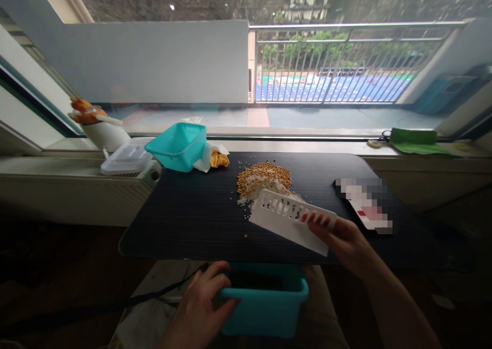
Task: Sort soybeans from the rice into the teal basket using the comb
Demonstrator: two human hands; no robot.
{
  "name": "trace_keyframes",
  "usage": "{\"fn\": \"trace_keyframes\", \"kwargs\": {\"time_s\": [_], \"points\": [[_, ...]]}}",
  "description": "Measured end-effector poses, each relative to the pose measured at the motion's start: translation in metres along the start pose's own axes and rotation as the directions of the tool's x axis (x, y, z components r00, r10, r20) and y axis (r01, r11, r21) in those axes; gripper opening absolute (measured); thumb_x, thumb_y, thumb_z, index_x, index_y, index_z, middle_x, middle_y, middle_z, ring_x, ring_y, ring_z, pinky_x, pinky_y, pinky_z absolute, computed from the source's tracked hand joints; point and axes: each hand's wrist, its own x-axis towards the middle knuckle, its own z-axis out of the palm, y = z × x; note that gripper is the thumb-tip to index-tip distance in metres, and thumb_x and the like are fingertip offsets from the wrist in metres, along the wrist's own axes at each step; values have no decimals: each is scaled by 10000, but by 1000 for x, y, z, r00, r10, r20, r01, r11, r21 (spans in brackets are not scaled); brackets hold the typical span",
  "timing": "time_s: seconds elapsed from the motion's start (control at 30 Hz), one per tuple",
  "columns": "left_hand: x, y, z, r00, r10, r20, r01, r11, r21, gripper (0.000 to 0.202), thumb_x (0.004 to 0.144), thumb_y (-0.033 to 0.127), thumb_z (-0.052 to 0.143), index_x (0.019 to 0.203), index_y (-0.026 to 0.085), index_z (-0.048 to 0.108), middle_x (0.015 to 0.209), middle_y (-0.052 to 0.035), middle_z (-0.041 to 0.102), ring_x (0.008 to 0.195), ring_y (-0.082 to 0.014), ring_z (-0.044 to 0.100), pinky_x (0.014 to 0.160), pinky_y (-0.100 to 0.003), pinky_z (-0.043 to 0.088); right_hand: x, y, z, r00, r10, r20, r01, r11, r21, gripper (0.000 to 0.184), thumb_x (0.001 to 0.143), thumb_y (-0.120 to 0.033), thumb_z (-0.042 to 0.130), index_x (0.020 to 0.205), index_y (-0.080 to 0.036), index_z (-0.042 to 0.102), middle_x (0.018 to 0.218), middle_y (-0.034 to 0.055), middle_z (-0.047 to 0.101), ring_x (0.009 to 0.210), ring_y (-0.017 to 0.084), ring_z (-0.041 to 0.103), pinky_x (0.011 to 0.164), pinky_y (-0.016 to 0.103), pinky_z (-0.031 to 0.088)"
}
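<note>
My right hand [349, 241] holds a white slotted plastic panel [282, 223] by its right end, thumb and fingers closed on it. The panel leans over the table at the near side of a pile of yellow soybeans [279, 172] mixed with white rice [259, 185]. Its far edge covers part of the rice. Below the table's front edge, my left hand [205, 300] grips the left rim of a turquoise plastic bin [265, 310]. The bin stands at my lap, and its dark inside is hard to make out. One loose soybean [246, 235] lies on the table in front of the panel.
On the black table [172, 221], another turquoise bin [179, 146] stands at the back left beside a crumpled yellow-and-white wrapper [219, 159]. A partly blurred flat item [369, 210] lies to the right. The windowsill holds a clear plastic lid [126, 157] and a green cloth [415, 140].
</note>
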Motion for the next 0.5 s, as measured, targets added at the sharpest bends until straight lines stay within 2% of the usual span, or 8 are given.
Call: {"fn": "trace_keyframes", "kwargs": {"time_s": [0.17,0.23,0.3,0.37,0.43,0.5], "points": [[-2,-2,-2,1000,9,-2,-9,1000,-1,60,786,225,664,728,231,650,1195,-37,672,1012,-257,665,887,-389,506,-4,-3,18,976,8,216,-1,1000,-29,307,824,-466,667,974,-224,781,918,40,787,843,247,710,758,327,561],[-3,-4,-3,999,32,-11,-32,999,-1,81,790,205,649,713,227,635,1180,-37,676,1026,-253,663,908,-398,489,-9,-6,16,950,46,310,-31,998,-55,296,845,-447,650,983,-217,774,921,38,785,834,242,709,743,315,561],[-4,-6,-3,998,51,-21,-51,999,-2,86,787,185,642,711,224,629,1163,-41,680,1037,-251,658,918,-401,476,-14,-9,8,935,74,346,-49,996,-80,293,853,-444,643,980,-214,773,926,42,786,835,248,711,736,312,565],[-4,-7,-2,999,46,-24,-47,999,-6,75,785,183,643,723,224,631,1160,-46,678,1032,-249,656,903,-396,479,-17,-10,-1,955,64,290,-40,995,-89,304,836,-460,659,972,-215,778,932,51,788,851,262,716,745,320,570],[-3,-7,-1,999,29,-21,-29,999,-12,59,790,194,642,743,228,639,1183,-45,667,1035,-250,653,907,-400,479,-17,-8,-8,992,20,121,-11,997,-81,327,803,-482,690,971,-216,782,962,62,787,904,284,712,800,346,566],[-2,-5,0,1000,17,-11,-17,1000,-21,51,795,203,641,754,234,645,1205,-39,657,1046,-253,647,917,-404,479,-13,-4,-12,997,-22,-80,16,998,-67,348,769,-498,719,961,-214,784,989,71,783,963,305,700,868,383,548]]}}
